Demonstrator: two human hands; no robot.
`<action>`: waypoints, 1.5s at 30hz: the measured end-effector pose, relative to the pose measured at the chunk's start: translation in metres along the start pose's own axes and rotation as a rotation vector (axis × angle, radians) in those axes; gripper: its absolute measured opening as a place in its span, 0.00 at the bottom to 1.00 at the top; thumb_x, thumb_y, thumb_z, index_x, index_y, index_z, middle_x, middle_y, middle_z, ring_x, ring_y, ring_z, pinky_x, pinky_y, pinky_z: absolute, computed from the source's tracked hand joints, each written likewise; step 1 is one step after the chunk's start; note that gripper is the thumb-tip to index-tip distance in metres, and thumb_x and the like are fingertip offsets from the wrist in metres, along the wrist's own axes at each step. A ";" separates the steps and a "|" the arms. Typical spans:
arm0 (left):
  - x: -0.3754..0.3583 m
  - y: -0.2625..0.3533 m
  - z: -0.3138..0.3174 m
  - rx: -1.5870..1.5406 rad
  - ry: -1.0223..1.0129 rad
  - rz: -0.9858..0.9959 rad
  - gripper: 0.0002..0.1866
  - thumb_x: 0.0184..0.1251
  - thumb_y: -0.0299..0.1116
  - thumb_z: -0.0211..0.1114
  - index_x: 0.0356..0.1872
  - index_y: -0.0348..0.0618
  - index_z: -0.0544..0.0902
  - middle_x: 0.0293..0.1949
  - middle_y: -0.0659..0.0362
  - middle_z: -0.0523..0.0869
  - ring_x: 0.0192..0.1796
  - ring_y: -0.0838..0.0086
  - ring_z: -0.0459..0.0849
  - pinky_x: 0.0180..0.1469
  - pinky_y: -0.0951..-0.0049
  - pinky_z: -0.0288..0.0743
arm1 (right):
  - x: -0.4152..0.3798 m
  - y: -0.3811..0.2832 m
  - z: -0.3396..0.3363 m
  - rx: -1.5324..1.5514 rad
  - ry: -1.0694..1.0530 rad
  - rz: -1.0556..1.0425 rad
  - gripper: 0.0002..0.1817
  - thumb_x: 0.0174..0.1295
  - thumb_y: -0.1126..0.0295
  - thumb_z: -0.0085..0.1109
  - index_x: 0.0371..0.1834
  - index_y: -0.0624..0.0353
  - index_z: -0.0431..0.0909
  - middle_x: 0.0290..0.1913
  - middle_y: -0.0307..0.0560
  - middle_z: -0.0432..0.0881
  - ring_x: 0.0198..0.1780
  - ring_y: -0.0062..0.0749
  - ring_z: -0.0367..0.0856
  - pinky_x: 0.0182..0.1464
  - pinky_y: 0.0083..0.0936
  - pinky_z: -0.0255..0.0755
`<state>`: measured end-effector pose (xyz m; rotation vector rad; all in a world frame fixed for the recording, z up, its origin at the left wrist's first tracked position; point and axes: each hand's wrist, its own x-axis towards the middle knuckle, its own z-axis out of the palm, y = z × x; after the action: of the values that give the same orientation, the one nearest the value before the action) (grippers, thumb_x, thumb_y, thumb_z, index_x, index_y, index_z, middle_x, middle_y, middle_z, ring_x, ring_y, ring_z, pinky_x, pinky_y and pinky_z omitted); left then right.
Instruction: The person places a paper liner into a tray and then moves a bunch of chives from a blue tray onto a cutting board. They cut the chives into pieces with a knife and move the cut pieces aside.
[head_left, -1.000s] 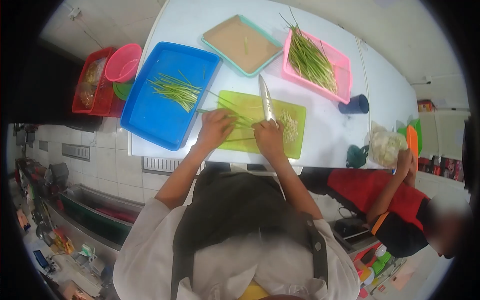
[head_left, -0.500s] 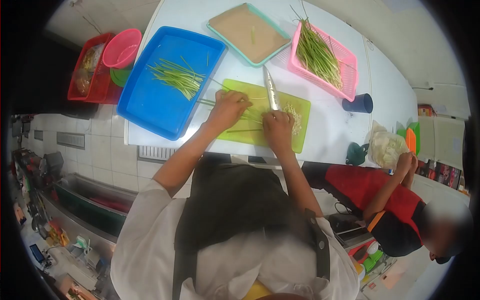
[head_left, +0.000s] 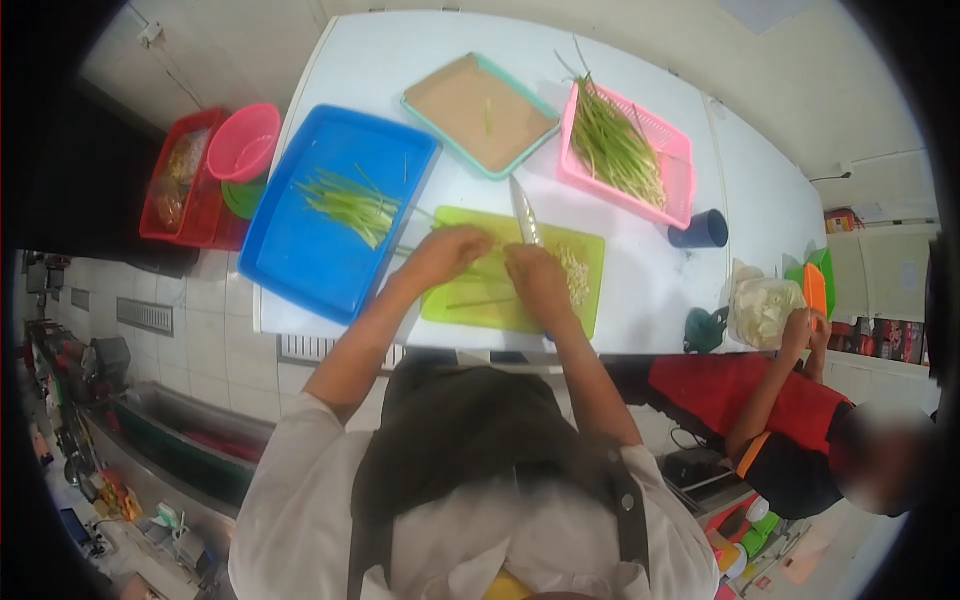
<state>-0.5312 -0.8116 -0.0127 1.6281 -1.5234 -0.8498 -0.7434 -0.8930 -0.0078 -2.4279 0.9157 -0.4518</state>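
Observation:
My left hand [head_left: 447, 254], fingers bent together, is over the left part of the green cutting board [head_left: 573, 320], on long green stalks [head_left: 487, 269] that stick out past the board's left edge. Beside it, my right hand [head_left: 538, 278] is closed over the middle of the board, near the handle end of a knife [head_left: 526, 214]. The knife's blade points away from me, past the far edge. What my right fingers hold is hidden. Chopped white pieces [head_left: 575, 273] lie to the right of my right hand.
A blue tray [head_left: 290, 255] with cut green stalks is at left. Behind the board are a brown-lined tray [head_left: 484, 112] and a pink basket [head_left: 679, 195] of long stalks. A dark blue cup [head_left: 700, 230] stands at right. A co-worker [head_left: 745, 385] handles something by a plastic bag [head_left: 765, 308].
The whole table appears lower in view as the camera has tilted. My two hands are slightly closer together over the board.

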 end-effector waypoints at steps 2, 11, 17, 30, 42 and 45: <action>-0.001 0.006 -0.002 -0.148 -0.006 -0.126 0.14 0.71 0.27 0.70 0.55 0.38 0.86 0.45 0.52 0.91 0.47 0.66 0.90 0.49 0.68 0.81 | -0.001 0.003 0.001 0.035 -0.038 0.048 0.11 0.70 0.63 0.61 0.46 0.55 0.87 0.43 0.55 0.88 0.46 0.55 0.86 0.51 0.47 0.79; -0.029 -0.009 0.025 0.032 0.565 0.045 0.15 0.65 0.26 0.72 0.53 0.44 0.86 0.52 0.51 0.82 0.54 0.56 0.84 0.56 0.62 0.78 | 0.012 0.008 0.007 0.027 0.014 0.003 0.10 0.70 0.72 0.57 0.48 0.58 0.87 0.43 0.57 0.88 0.46 0.57 0.86 0.50 0.47 0.80; -0.061 -0.002 0.049 0.273 0.676 0.087 0.13 0.64 0.27 0.73 0.48 0.49 0.87 0.48 0.57 0.82 0.54 0.60 0.80 0.57 0.58 0.69 | 0.028 0.004 0.018 -0.012 0.067 -0.211 0.12 0.65 0.76 0.59 0.49 0.57 0.87 0.44 0.51 0.87 0.52 0.54 0.84 0.57 0.47 0.76; -0.052 0.003 0.051 0.356 0.407 0.161 0.10 0.67 0.29 0.70 0.47 0.54 0.90 0.50 0.67 0.86 0.57 0.69 0.82 0.61 0.56 0.60 | 0.024 0.011 0.004 -0.269 -0.135 -0.162 0.14 0.64 0.73 0.56 0.49 0.49 0.88 0.45 0.44 0.87 0.53 0.43 0.84 0.60 0.46 0.72; -0.059 -0.004 0.042 0.310 0.475 0.052 0.10 0.66 0.26 0.70 0.46 0.51 0.89 0.47 0.64 0.88 0.55 0.66 0.83 0.59 0.59 0.64 | 0.038 0.029 0.011 -0.202 -0.303 -0.164 0.12 0.67 0.74 0.52 0.48 0.56 0.84 0.40 0.56 0.85 0.44 0.54 0.87 0.48 0.48 0.78; -0.049 0.002 0.030 0.291 0.443 0.077 0.10 0.66 0.26 0.69 0.47 0.48 0.89 0.48 0.62 0.89 0.55 0.62 0.83 0.58 0.58 0.68 | 0.035 0.032 0.007 -0.199 -0.181 -0.243 0.12 0.68 0.73 0.52 0.49 0.56 0.84 0.40 0.56 0.86 0.43 0.56 0.87 0.47 0.50 0.78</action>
<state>-0.5621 -0.7647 -0.0272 1.8018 -1.4206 -0.2049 -0.7317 -0.9351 -0.0264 -2.7240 0.6166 -0.2276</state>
